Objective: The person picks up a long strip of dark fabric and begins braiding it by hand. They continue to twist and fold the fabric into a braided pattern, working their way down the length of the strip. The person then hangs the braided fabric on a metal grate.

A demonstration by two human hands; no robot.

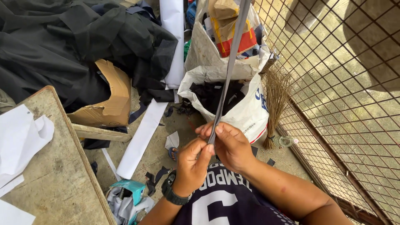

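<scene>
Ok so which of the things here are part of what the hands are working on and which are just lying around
In hand:
- grey strip, pinched at its lower end
- left hand and right hand, both gripping the strip

Lying about:
- white sack holding dark scraps
- straw broom against the wire mesh
- cardboard box
- black fabric heap
- white paper roll
- wooden table

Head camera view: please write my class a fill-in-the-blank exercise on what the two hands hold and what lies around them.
1. Both hands, the left hand and the right hand, pinch a long grey ____ that runs up out of the picture.
2. The left wrist wears a black ____.
3. The white sack behind the hands is filled with ____ fabric scraps.
4. A straw ____ leans against the wire mesh fence.

Missing words: strip; watch; black; broom
</scene>
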